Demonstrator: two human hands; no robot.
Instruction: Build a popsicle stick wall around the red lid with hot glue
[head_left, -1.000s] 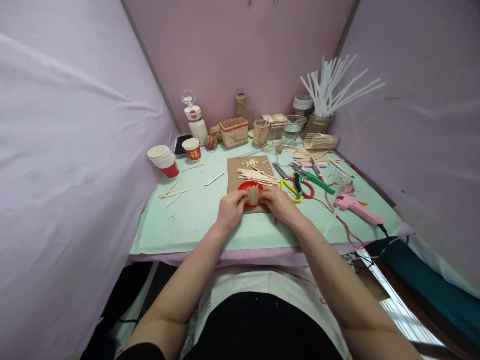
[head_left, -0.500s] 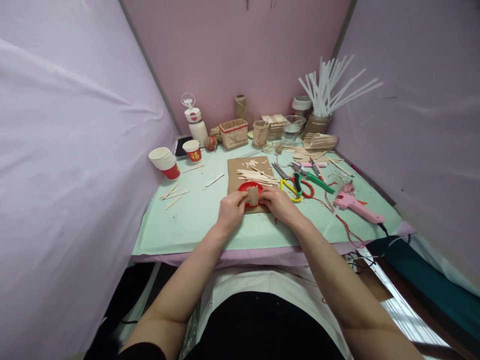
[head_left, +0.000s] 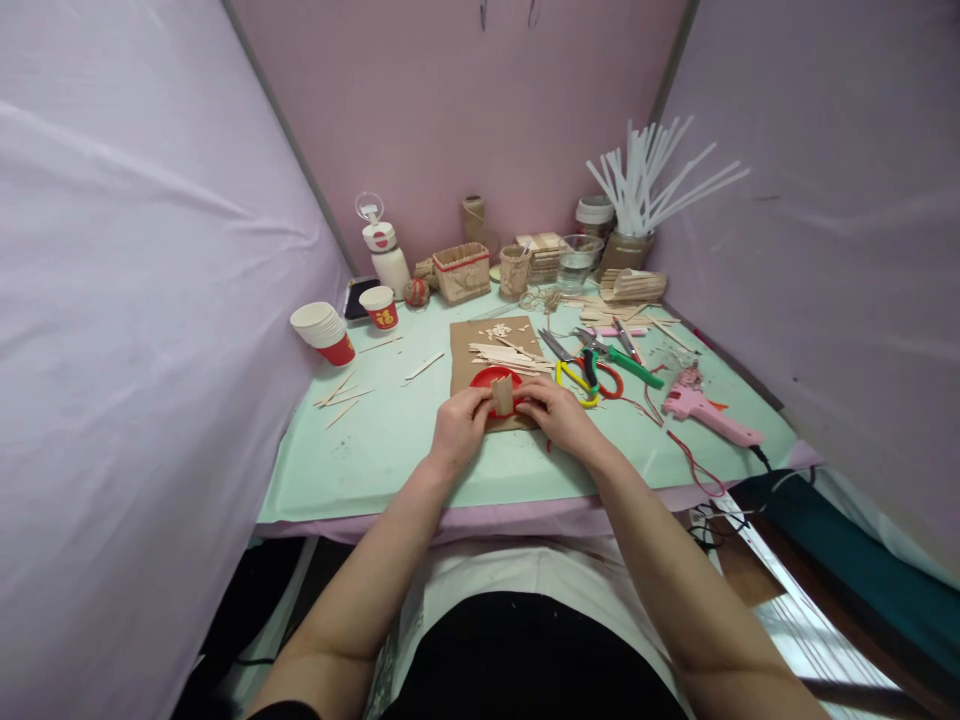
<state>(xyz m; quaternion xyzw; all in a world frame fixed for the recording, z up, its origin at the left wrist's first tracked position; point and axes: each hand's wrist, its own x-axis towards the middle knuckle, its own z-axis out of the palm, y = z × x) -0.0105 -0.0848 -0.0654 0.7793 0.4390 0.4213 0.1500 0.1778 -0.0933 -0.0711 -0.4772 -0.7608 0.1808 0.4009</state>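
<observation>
The left hand (head_left: 459,425) and right hand (head_left: 559,412) pinch opposite edges of a small pale-wood stick panel (head_left: 502,396), its top uneven, held tilted up over a red dish (head_left: 480,376). Dish and stick pile (head_left: 510,358) sit on a cardboard sheet (head_left: 460,350), atop a mint-green tablecloth (head_left: 390,460). Lilac curtains (head_left: 135,300) flank the table; a pink backdrop (head_left: 450,120) stands behind. Scissors (head_left: 555,347), green-handled cutters (head_left: 634,366) and a pink glue gun (head_left: 709,412) crowd the right; the cloth opens wider leftward, toward paper cups (head_left: 324,330). Both forearms cross the table's front edge.
</observation>
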